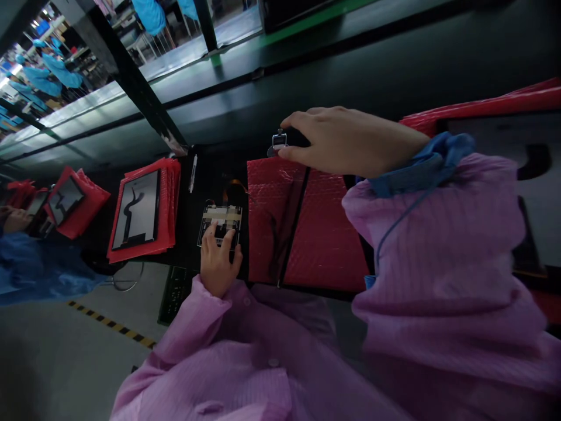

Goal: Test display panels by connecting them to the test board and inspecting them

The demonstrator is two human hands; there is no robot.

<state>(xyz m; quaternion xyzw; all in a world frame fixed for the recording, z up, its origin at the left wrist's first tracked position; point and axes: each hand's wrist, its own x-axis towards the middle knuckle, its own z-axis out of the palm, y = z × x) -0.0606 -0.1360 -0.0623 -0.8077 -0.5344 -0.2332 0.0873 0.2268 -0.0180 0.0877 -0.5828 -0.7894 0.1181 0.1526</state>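
My left hand [219, 262] rests with its fingers apart on a small flat electronic assembly [225, 215]. The assembly has a tan tape strip across it, and an orange flex cable [234, 183] runs from its top. My right hand [357, 140] reaches over the bench, thumb and index finger on either side of a small chrome tally counter [279, 140]. Its other fingers are mostly hidden behind the hand. Below the counter lies a red bubble-wrap sheet [274, 228] with a dark gap down its middle.
On the left, a flat screen panel [146, 207] tops a stack of red bubble bags [170, 204]. A white pen [193, 173] lies nearby. Another panel [495, 146] with red wrap [482, 108] is at the right. A co-worker's blue sleeve [44, 266] shows at far left.
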